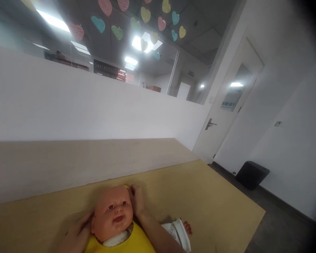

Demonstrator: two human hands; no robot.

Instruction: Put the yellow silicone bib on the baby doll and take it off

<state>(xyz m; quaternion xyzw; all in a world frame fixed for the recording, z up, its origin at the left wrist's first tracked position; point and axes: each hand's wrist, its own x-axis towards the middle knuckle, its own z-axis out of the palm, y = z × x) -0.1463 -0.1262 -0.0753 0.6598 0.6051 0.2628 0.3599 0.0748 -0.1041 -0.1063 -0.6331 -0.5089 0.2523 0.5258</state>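
Observation:
A baby doll (114, 211) lies face up on the wooden table, wearing a yellow bib (137, 240) over a white collar (117, 239). My right hand (137, 202) is beside the doll's head, its fingers curled around a small yellow end of the bib. On the other side, my left hand (77, 233) is bent against the doll's head and neck. Its fingertips are partly hidden there, and what they grip is not visible. Past my right forearm, the doll's white sleeve (177, 232) and small hand (188, 227) stick out.
The wooden tabletop (200, 196) ends in a corner at the right. Behind it stands a white wall (94, 109) with windows bearing heart-shaped notes (145, 14). A white door (223, 102) and a black object (252, 175) on the floor are to the right.

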